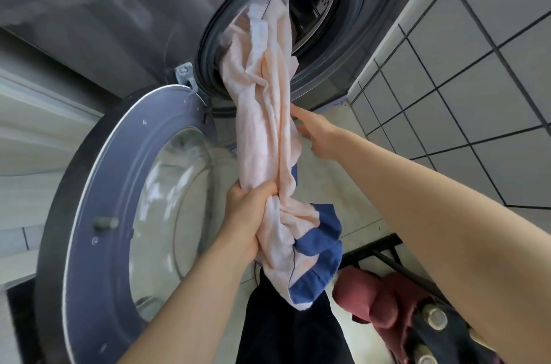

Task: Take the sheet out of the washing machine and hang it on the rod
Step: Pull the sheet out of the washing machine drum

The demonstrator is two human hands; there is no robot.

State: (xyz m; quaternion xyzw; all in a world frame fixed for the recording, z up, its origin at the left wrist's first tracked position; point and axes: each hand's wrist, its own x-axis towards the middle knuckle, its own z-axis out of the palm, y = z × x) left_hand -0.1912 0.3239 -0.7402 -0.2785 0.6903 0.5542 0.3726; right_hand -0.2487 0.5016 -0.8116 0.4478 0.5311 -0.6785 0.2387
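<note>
The sheet is pale pink with a blue edge. It is twisted into one long rope. The top end is inside the washer, in the round drum hole. The rest hangs out over the rim and runs down toward the person. The blue end droops below the left hand.

The sheet is soft and floppy. It bends any way you pull it. It has just been washed, so it is likely damp and heavier than it looks. It may also cling to itself and to the rubber ring of the hole. It is not slippery or easy to break. The best place to hold it is around the thick bunched part, with the whole hand, not by a thin corner. Two hands, one above the other, should pull it out well.

The left hand grips the rope low down. Its fingers and thumb are curled tight round the bunch, so the cloth puckers there.

The right hand is higher up, at the right side of the rope, near the washer's bottom edge. Its fingers go behind the cloth. They touch the sheet, but I cannot tell if they are curled round it or just pressing.

The door stands wide open on the left.
</note>
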